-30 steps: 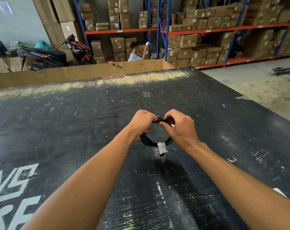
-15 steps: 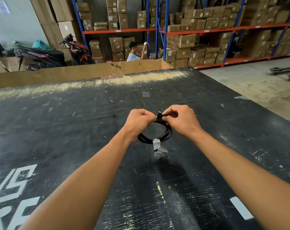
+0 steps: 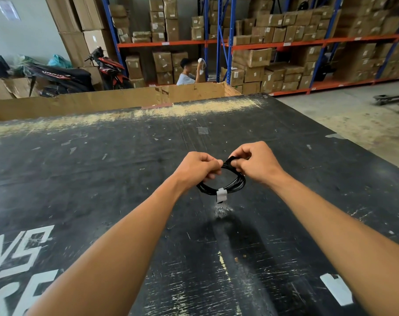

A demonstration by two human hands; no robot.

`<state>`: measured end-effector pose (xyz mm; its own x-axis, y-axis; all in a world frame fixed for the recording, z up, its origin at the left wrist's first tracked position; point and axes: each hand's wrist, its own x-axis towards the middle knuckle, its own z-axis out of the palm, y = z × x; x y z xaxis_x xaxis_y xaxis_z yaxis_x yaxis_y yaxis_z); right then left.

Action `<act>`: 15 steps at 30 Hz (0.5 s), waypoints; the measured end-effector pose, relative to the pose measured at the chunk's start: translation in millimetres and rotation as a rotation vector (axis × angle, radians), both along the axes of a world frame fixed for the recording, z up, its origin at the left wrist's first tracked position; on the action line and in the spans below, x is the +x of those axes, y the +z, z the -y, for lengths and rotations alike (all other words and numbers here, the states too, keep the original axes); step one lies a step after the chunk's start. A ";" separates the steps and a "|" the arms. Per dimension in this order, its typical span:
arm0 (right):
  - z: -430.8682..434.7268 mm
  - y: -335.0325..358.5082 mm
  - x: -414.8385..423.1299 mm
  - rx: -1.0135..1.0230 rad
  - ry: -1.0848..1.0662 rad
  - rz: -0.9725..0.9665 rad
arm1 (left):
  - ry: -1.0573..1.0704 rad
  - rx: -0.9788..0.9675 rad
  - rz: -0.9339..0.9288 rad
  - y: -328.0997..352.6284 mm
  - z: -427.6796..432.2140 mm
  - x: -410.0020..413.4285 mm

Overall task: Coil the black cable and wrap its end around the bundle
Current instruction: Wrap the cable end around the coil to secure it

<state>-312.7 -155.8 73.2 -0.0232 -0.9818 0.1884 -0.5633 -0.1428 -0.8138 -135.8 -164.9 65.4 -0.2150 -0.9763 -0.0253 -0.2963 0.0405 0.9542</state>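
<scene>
The black cable [image 3: 235, 185] is wound into a small round coil that I hold above the black table [image 3: 102, 179]. A white tag [image 3: 221, 195] hangs from the coil's near side. My left hand [image 3: 197, 167] grips the coil's upper left part. My right hand [image 3: 255, 164] pinches the cable's end at the top of the coil, between thumb and fingers. Both hands almost touch at the top. The upper part of the coil is hidden under my fingers.
The scratched table ends at the right over a concrete floor [image 3: 353, 119]. A cardboard wall [image 3: 125, 99] lines the far edge. Behind stand shelves of boxes [image 3: 285, 42], a motorbike [image 3: 80, 74] and a seated person [image 3: 187, 74].
Both hands have lifted the coil slightly and moved it away from me. My right hand's fingers have shifted at the top of the coil, working the cable's end.
</scene>
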 end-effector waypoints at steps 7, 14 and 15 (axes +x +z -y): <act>-6.2 7.6 -0.2 0.145 0.118 0.134 | -0.001 -0.062 0.022 0.0 -0.1 2.1; 3.4 3.8 0.1 0.011 -0.026 -0.025 | 0.027 -0.034 -0.108 -1.6 -4.0 -5.0; 2.4 3.6 1.2 -0.006 -0.052 -0.043 | 0.034 -0.024 -0.130 -1.7 -5.5 -5.8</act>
